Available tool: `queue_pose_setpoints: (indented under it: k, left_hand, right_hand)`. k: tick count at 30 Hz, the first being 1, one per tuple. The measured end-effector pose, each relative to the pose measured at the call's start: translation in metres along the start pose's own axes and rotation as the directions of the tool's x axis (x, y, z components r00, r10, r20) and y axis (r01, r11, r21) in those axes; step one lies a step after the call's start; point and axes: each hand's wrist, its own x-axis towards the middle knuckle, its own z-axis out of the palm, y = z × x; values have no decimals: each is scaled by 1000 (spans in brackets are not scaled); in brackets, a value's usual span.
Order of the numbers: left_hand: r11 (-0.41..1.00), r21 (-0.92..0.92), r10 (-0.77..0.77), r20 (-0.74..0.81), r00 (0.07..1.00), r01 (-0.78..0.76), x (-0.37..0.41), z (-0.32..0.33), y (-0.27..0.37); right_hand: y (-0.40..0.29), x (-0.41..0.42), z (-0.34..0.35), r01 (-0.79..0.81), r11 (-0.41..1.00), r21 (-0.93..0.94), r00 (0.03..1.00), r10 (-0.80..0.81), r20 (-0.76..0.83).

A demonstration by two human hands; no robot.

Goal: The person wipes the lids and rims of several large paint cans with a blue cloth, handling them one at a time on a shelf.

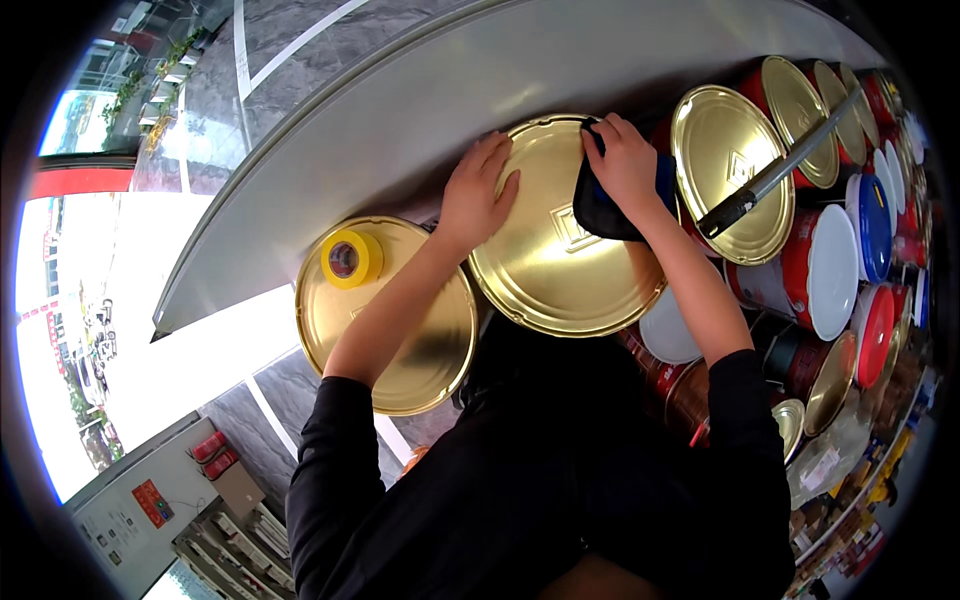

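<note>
A gold metal drum lid lies in front of me. My left hand rests on its left edge, fingers slightly spread and the thumb apart, with nothing in it. My right hand holds the upper edge of a dark cloth-like item, black with a blue part, which lies over the right side of the lid. Under my left forearm is another gold lid, bearing a roll of yellow tape. What is beneath the dark item is hidden.
A grey metal pole slants across another gold-lidded drum on the right. Several drums and pails stand beyond, including a blue-lidded pail and a red-lidded one. A grey panel runs along the far side.
</note>
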Motion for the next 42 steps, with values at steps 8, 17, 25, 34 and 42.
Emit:
queue_pose_setpoints:
  k: [8, 17, 25, 34, 42]
  left_hand:
    - [999, -41, -10, -3, 1000, 10, 0, -1, 0]
    - [1000, -31, 5, -22, 1000, -6, 0, 1, -3]
    - [999, -24, -45, 9, 999, 45, -1, 1, -2]
    - [999, -45, -17, 1, 1000, 17, 1, 2, -1]
    - [1000, 9, -29, 8, 1000, 29, -2, -1, 4]
  right_hand:
    - [1, 1, 0, -22, 1000, 23, 1000, 21, 24]
    - [2, -2, 2, -6, 1000, 4, 1000, 6, 28]
    - [8, 1, -7, 28, 998, -59, 993, -20, 119]
    - [11, -4, -10, 80, 993, -88, 990, -69, 122]
    - [23, -3, -26, 108, 988, -106, 975, -85, 205]
